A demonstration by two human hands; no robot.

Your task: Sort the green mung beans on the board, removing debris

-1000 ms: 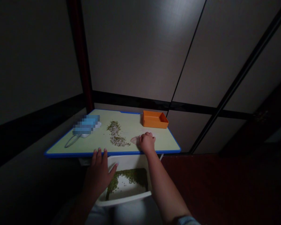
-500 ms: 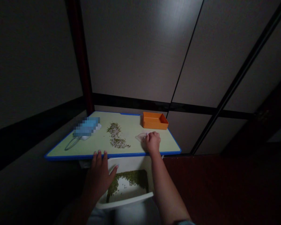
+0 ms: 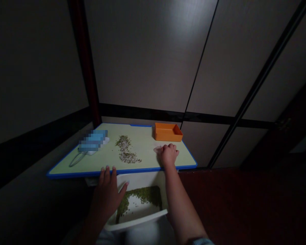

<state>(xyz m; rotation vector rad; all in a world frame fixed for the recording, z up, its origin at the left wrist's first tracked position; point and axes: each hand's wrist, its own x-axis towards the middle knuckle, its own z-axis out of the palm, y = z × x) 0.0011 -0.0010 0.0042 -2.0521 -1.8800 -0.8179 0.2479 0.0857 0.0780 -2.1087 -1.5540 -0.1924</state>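
My left hand (image 3: 107, 193) grips the left rim of a white tub (image 3: 140, 219) held below the front edge of the table, fingers over the rim and thumb inside. The tub holds green beans (image 3: 142, 195) along its far side. My right hand (image 3: 168, 154) rests on the pale green table top (image 3: 142, 143) with fingers curled over a small clear scrap (image 3: 157, 149), just right of a pile of mixed green and pale beans (image 3: 125, 149).
An orange box (image 3: 167, 132) stands at the table's far right. A blue object with a loop of cord (image 3: 90, 144) lies at the far left. The table has a blue rim (image 3: 91, 173). Wall panels rise behind; dark floor lies to the right.
My right hand slid rightward along the table, away from the bean pile, taking the small clear scrap with it. My left hand stayed on the tub.
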